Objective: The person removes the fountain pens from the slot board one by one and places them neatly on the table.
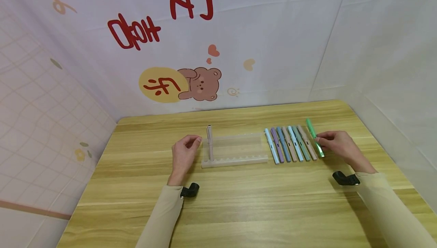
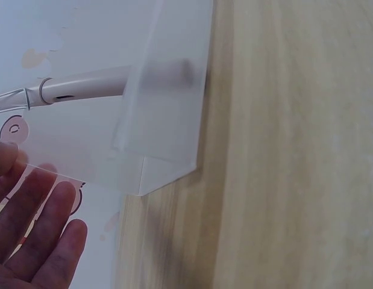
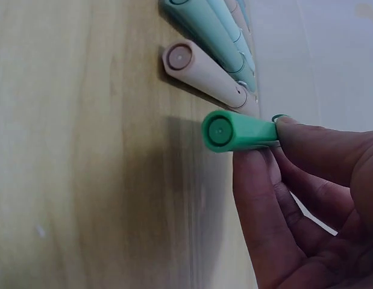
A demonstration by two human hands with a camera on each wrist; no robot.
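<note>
A clear pen rack stands on the table, with one pale pinkish-grey pen upright at its left end. The left hand pinches the rack's left edge between thumb and index finger; in the left wrist view its other fingers spread loosely beside the translucent panel. At the right, the right hand holds a bright green pen between thumb and fingers. The right wrist view shows that green pen end-on, next to a beige pen.
Several pens in light blue, purple, blue, green and beige lie in a row between rack and right hand. The wooden table meets a printed white curtain at the back. Each wrist wears a black camera mount.
</note>
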